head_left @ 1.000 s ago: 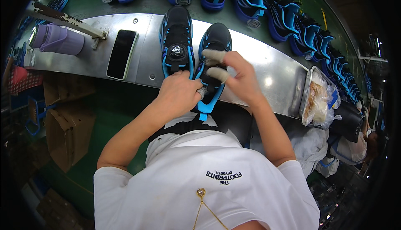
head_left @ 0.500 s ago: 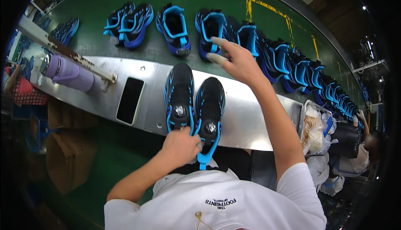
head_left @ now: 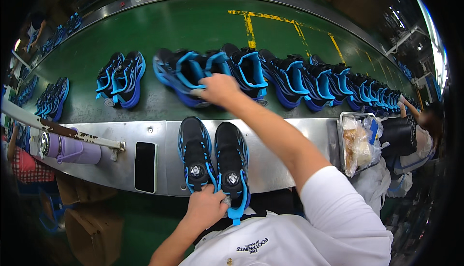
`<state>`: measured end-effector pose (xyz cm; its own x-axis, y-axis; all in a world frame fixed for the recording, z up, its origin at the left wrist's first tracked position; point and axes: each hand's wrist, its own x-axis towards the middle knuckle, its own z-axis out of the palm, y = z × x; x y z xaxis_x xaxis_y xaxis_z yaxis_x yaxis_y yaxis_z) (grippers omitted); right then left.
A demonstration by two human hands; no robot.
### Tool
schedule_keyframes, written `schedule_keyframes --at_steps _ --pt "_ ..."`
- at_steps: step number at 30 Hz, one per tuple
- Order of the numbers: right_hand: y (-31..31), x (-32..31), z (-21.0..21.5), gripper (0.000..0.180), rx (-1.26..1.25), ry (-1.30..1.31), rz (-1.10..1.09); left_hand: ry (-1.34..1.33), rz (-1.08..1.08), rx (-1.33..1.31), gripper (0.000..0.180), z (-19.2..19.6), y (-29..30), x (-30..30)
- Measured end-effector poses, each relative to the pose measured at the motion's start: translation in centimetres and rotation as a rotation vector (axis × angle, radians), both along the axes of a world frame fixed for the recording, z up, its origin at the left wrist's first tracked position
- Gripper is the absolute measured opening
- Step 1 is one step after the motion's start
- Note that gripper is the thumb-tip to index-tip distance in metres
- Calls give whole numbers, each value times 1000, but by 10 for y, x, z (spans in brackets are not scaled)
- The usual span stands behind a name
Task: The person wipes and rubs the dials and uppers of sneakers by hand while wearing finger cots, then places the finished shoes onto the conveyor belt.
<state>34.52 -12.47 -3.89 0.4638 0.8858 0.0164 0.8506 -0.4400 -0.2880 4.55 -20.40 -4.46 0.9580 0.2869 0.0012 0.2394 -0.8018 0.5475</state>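
Note:
Two black and blue sneakers with round dial closures, a left-side sneaker [head_left: 194,142] and a right-side sneaker [head_left: 232,151], rest on the metal ledge with toes pointing away from me. My left hand [head_left: 207,207] is closed on their tongue and collar area; its fingertips are partly hidden. Reaching across the ledge, my right hand [head_left: 220,90] grips the heel collar of a sneaker [head_left: 216,63] on the green belt. Against it on the left sits another sneaker [head_left: 166,75], smeared by motion.
More sneakers [head_left: 290,80] line the green belt [head_left: 193,26] to the right, with a pair [head_left: 126,80] at the left. On the ledge [head_left: 285,179] lie a phone [head_left: 146,167], a purple bottle [head_left: 79,150] and a tray of plastic bags [head_left: 357,142]. A metal bar [head_left: 63,128] crosses at left.
My right hand has gone from open fingers over a belt sneaker to a grip on it. That sneaker has shifted left against its neighbour. The view has tilted; my left hand keeps its hold.

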Motion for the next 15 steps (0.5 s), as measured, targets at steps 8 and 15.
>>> schedule_keyframes --at_steps 8,15 --pt "-131 96 -9 58 -13 -42 -381 -71 -67 160 22 50 116 76" --pt "-123 74 -11 51 56 -64 -311 92 362 393 25 -5 277 165"
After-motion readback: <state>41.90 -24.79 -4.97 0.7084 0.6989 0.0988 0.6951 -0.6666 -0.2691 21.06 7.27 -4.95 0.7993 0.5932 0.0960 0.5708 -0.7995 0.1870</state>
